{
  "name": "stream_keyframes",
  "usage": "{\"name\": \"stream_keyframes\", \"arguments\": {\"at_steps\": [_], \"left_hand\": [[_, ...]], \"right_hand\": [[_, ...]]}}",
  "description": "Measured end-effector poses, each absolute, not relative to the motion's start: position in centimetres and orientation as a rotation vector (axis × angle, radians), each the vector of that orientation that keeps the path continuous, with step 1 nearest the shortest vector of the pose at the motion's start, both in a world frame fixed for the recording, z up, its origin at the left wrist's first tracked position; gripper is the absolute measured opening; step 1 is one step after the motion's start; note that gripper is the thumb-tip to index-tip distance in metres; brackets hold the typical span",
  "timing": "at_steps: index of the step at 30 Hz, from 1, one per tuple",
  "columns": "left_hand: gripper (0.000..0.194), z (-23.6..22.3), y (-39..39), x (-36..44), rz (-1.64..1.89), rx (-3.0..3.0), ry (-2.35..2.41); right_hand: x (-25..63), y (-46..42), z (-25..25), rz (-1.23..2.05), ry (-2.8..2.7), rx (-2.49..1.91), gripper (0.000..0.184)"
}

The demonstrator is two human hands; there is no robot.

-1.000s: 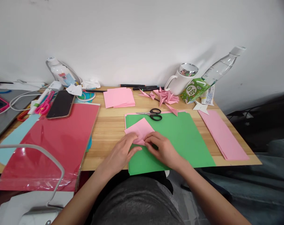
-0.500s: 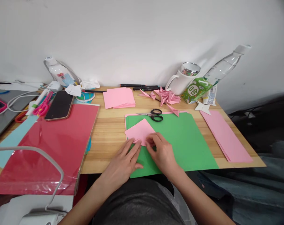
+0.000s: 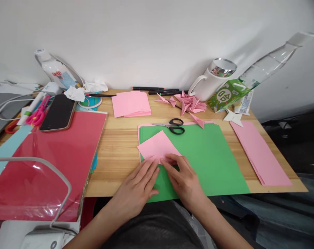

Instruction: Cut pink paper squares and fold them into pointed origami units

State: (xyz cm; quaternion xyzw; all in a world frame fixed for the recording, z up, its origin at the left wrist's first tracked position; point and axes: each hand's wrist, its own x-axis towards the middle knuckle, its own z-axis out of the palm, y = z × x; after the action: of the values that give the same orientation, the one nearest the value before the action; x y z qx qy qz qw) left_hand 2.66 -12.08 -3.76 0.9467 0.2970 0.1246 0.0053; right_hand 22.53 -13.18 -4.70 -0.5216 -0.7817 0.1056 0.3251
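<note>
A square sheet of pink paper (image 3: 158,145) lies turned cornerwise on a stack of green paper (image 3: 209,159), its near corner under my fingers. My left hand (image 3: 138,185) rests on the paper's near edge, fingers stretched out and flat. My right hand (image 3: 184,176) has bent fingers, with thumb and forefinger at the near right edge of the same sheet; the exact grip is partly hidden. Black-handled scissors (image 3: 176,126) lie just beyond the sheet, at the far edge of the green stack.
At the back are a stack of pink squares (image 3: 132,103), pens (image 3: 148,88), folded pink pieces (image 3: 190,103), a white mug (image 3: 209,83) and a tilted bottle (image 3: 271,64). Pink strips (image 3: 260,152) lie right. On the left are a red sheet pack (image 3: 61,155), a phone (image 3: 58,112) and a cable (image 3: 61,178).
The view has shifted a little. My right hand's fingertips have moved closer to my left fingers along the near edge of the pink paper. My left hand stays flat on it.
</note>
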Motion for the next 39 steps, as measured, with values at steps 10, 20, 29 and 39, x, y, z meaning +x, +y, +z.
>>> {"name": "stream_keyframes", "arguments": {"at_steps": [10,20,29,39], "left_hand": [[0.062,-3.59,-12.14,2.61,0.318,2.968,0.853],[0.073,-3.36,-12.10,2.68,0.276,3.028,0.843],[0.075,-3.34,-12.15,2.86,0.222,3.086,0.846],[0.077,-3.41,-12.08,2.90,0.214,3.079,0.851]], "right_hand": [[22.34,-12.83,-4.56,0.275,-2.009,-1.406,0.037],[22.19,-12.68,-4.21,0.278,-1.976,-1.408,0.039],[22.41,-12.75,-4.39,0.307,-1.999,-1.402,0.039],[22.34,-12.77,-4.39,0.339,-1.961,-1.420,0.040]]}}
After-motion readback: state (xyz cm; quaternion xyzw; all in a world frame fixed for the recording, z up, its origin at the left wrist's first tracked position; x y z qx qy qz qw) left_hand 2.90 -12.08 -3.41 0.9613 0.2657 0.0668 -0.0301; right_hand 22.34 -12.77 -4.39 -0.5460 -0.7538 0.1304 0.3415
